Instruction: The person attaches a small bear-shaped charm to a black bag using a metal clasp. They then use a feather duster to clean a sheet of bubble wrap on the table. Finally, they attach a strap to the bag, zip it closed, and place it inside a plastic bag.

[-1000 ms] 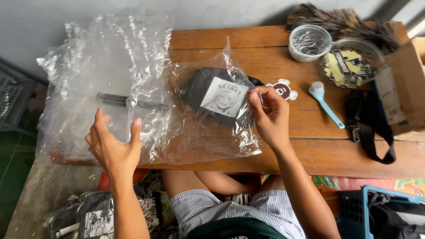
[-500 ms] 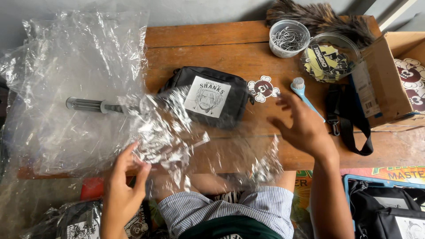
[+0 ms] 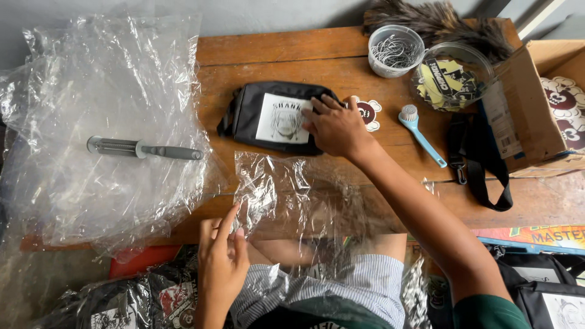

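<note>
Resting on black pouch [image 3: 268, 116]: right hand [image 3: 335, 128].

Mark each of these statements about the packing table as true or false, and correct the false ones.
1. The right hand rests on the black pouch. True.
2. The left hand holds the blue brush. False: it pinches a clear plastic bag; the brush lies untouched.
3. The grey-handled tool lies on the plastic sheets. True.
4. The round tub of metal clips sits at the table's near edge. False: it stands at the far edge.
</note>
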